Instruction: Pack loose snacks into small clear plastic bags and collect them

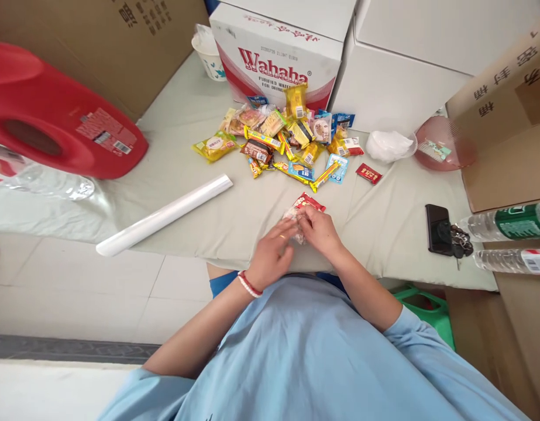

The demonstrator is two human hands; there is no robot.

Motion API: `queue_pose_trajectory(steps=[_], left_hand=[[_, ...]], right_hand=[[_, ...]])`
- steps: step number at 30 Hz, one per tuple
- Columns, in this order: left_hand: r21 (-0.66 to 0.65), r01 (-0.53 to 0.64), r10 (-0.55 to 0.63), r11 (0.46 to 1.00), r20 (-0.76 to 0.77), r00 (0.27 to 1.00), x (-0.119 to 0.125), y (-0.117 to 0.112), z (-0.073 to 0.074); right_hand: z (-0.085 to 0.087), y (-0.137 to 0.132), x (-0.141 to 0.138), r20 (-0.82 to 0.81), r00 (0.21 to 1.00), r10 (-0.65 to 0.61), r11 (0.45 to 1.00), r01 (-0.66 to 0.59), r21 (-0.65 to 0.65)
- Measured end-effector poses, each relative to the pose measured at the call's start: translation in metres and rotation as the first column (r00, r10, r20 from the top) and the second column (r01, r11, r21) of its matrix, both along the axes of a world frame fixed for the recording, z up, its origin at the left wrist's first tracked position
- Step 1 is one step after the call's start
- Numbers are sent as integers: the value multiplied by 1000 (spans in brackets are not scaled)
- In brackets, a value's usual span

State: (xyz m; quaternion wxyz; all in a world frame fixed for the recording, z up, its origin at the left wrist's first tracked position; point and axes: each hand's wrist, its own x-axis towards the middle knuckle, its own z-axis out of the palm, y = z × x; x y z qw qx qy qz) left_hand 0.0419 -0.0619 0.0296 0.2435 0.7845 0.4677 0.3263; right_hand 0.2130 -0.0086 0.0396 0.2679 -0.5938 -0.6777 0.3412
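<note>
Left fingers [285, 229] on, right fingers [312, 216] pinching, red packet [310, 201], wrapped snacks [299, 133] heaped beyond, Wahaha box [278, 65] behind

I count one left hand [272, 254] and one right hand [321, 233] at the centre of my view, plus one red packet [311, 202]. Above them I see well over a dozen snack packs [296, 105], overlapping too much for an exact figure. I make it three bottles [520, 222], two at the right edge, one at the left; one red jug [63, 111], upper left; one white roll [167, 214], left of centre; one phone [438, 229], right.
</note>
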Motion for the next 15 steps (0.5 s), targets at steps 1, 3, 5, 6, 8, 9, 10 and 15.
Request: queue_pose_trajectory(steps=[1,3,5,6,8,9,10,15], left_hand=[[-27,-121,122,992,56,991,-7,3,0],[-107,-369,377,923,65,924,-15,10,-3],[-180,-456,457,872,-35,889,-14,19,-10],[-206,-439,431,874,-86,898,-10,23,-13],[-223,-379,357,898,-134,925,1,30,-15],[-201,-366,344,909,-134,929,7,31,-14],[-156,-362,345,919,-126,930,12,30,-12],[271,-188,229,944,-129,965,33,8,-4]], right_hand=[[-1,-1,0,8,1000,7,1000,-7,3],[-4,-4,0,-6,1000,1,1000,0,23],[-8,-7,1,-46,999,-2,999,4,45],[-9,-9,2,-66,998,-1,999,4,47],[-11,-12,3,-126,992,-15,1000,15,-1],[-11,-14,4,-180,983,-40,998,30,-58],[-10,-17,5,-251,965,-74,991,42,-131],[-4,-36,16,-618,740,-265,931,30,-363]])
